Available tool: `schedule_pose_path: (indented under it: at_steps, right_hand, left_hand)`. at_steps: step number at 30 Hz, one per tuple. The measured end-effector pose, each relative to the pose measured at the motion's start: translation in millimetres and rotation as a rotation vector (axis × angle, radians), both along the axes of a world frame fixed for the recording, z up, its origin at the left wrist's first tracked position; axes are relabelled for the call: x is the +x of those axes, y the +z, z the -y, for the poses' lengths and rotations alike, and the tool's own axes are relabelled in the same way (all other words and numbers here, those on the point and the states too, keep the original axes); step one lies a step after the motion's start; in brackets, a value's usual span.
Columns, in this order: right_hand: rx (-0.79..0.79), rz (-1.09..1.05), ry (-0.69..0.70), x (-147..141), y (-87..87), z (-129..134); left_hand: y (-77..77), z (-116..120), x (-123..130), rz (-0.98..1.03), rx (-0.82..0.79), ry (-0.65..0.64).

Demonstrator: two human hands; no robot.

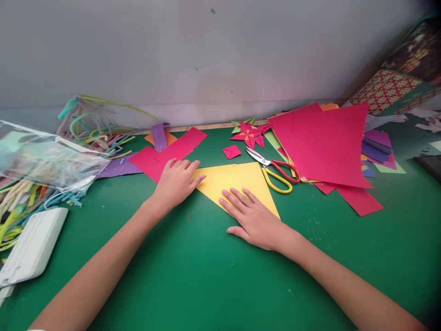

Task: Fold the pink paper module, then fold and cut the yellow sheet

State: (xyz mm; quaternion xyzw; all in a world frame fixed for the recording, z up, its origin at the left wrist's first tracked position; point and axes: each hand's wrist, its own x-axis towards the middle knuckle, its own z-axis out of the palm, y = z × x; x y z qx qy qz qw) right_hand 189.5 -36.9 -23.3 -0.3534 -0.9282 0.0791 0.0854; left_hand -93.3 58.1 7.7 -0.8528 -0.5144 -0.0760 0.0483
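A piece of yellow paper (237,177) with a faint crease near its middle lies on the green table (220,285). My right hand (253,218) rests flat on its lower right part, fingers spread. At the paper's left end is my left hand (177,181), fingers apart, its thumb over the yellow corner and its fingertips by red paper strips (179,149). Just beyond the yellow sheet sits a small folded red square (232,151). Scissors (272,170) with one red and one yellow handle lie partly open at its upper right.
Large red sheets (324,142) are stacked at the back right. A red and green paper star (248,133) lies near the wall (206,55). On the left are a clear plastic bag (44,147), many pipe cleaners (20,202) and a white device (34,243). A patterned box (389,89) stands far right.
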Motion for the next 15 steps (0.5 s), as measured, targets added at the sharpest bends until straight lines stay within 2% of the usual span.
schedule_pose_path:
  at_steps: [4, 7, 12, 15]
  right_hand:
    - [-0.007, 0.007, 0.003, 0.2, 0.4, -0.3]
    - [-0.021, 0.009, 0.001, -0.2, 2.0, -0.3]
    - [-0.08, -0.048, -0.012, 0.4, 5.9, -0.8]
    - [-0.203, -0.161, -0.043, 5.6, 10.9, -3.7]
  left_hand:
    - [8.1, -35.6, -2.9, 0.05, -0.232, 0.048]
    - [13.0, -52.6, -5.9, 0.086, -0.391, 0.005]
    - [19.7, -52.0, -9.3, 0.168, -0.501, -0.076]
    - [20.9, -45.7, -12.4, 0.198, -0.481, -0.127]
